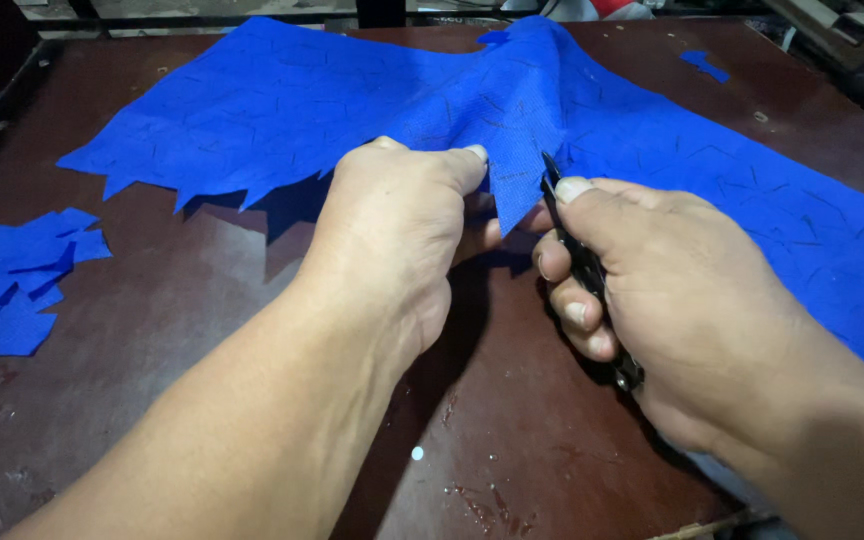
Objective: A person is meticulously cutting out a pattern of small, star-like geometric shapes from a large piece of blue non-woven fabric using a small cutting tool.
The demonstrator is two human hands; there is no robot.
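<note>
Dark reddish-brown wood, scratched and stained, makes up the desk (202, 300) we work on. Across its far half lies a large blue sheet of textured fabric (282, 100), marked with short dark lines, its near edge cut into jagged points. Our left hand (392, 240) pinches a fold of that sheet near the middle of the desk, lifting it into a ridge. Our right hand (672, 290) is closed around a slim black cutting tool (582, 265), its tip touching the lifted fabric. Small blue fabric offcuts (17, 275) pile by the left edge.
</note>
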